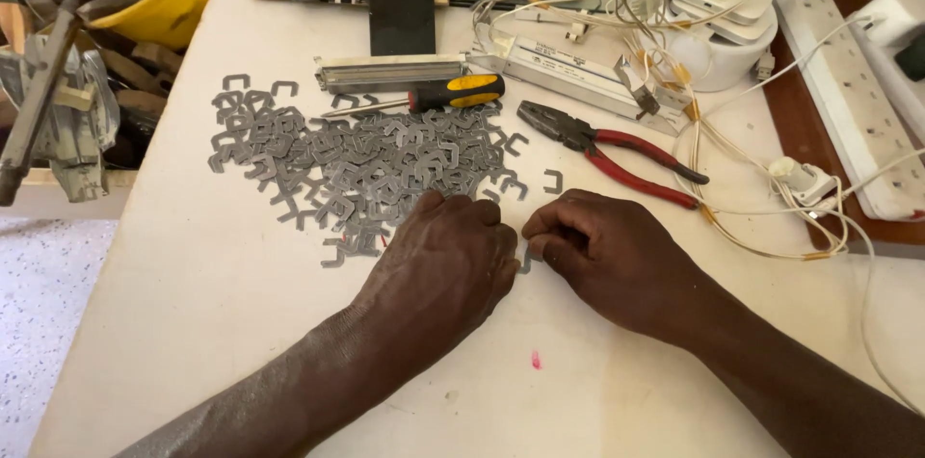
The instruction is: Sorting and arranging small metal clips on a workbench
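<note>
Two bare forearms reach up a pale worktable (193,323), the hands nearly meeting at its centre. Left hand (438,261) lies knuckles-up, fingers curled under on the near edge of a heap of grey U-shaped metal laminations (356,164) that spreads away toward 11 o'clock. Right hand (607,251), fingers drawn together, pinches one small grey lamination (526,259) upright on the tabletop at its 9 o'clock, in the narrow gap between the two hands. A stray lamination (553,181) lies at 12 o'clock from the right hand; red-handled pliers (617,152) lie beyond at 1 o'clock. A yellow-and-black screwdriver (438,95) lies across the heap's far edge.
</note>
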